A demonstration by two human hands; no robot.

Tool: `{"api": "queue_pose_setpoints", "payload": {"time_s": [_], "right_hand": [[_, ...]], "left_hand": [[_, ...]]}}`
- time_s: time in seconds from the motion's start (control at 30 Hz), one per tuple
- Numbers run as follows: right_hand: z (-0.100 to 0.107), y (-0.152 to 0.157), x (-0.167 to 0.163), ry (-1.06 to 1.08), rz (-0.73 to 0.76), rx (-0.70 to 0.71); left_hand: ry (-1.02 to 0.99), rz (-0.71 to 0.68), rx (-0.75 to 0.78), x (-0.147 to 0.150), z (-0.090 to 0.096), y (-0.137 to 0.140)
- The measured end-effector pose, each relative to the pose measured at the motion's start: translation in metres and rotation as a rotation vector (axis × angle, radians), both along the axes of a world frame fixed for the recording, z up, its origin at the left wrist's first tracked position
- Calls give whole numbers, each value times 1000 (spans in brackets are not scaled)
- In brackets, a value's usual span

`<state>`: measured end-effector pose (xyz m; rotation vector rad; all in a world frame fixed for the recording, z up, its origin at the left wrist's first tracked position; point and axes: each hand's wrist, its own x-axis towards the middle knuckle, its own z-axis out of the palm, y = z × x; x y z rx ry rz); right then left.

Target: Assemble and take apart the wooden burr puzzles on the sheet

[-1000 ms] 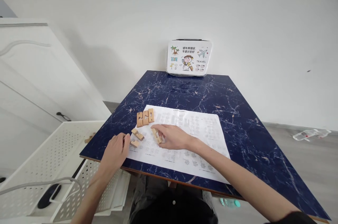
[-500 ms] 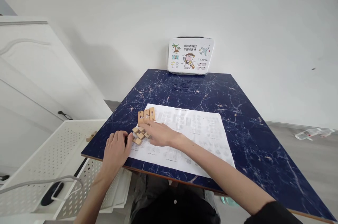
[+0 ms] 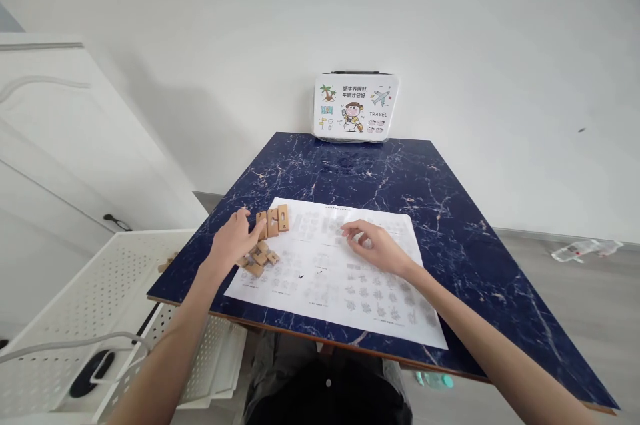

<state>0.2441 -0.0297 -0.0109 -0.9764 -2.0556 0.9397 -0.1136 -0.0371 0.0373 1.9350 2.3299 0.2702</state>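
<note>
My left hand [image 3: 231, 238] is at the left edge of the printed sheet, thumb and fingers apart, the thumb touching the leftmost of three flat notched wooden blocks [image 3: 273, 223] standing side by side. Small black marks are printed on these blocks. Just below lies a loose cluster of smaller wooden pieces [image 3: 260, 255], partly behind my left hand. My right hand [image 3: 375, 248] hovers over the right half of the white instruction sheet [image 3: 300, 291], fingers loosely curved and parted from the thumb, holding nothing. Faint diagrams cover the sheet.
A white cartoon-printed case [image 3: 355, 108] stands at the far edge of the dark blue marbled table [image 3: 345, 171], against the wall. On the left is a white perforated rack [image 3: 120, 278] with a cable and some wooden pieces. Clear plastic bottles [image 3: 575, 251] lie on the floor at right.
My right hand has left the small wooden pieces and moved right over the sheet. My left hand has moved up and right to the upright blocks. The small pieces are more exposed.
</note>
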Motion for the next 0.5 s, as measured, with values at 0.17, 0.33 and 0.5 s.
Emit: {"api": "queue_pose_setpoints", "payload": {"time_s": [0.17, 0.33, 0.5], "right_hand": [[-19, 8, 9, 119, -127, -100], [-20, 9, 9, 131, -109, -111], [-22, 11, 9, 147, -126, -99]], "left_hand": [[56, -87, -149, 15, 8, 36], [50, -232, -163, 40, 7, 51], [29, -340, -115, 75, -4, 55]]}}
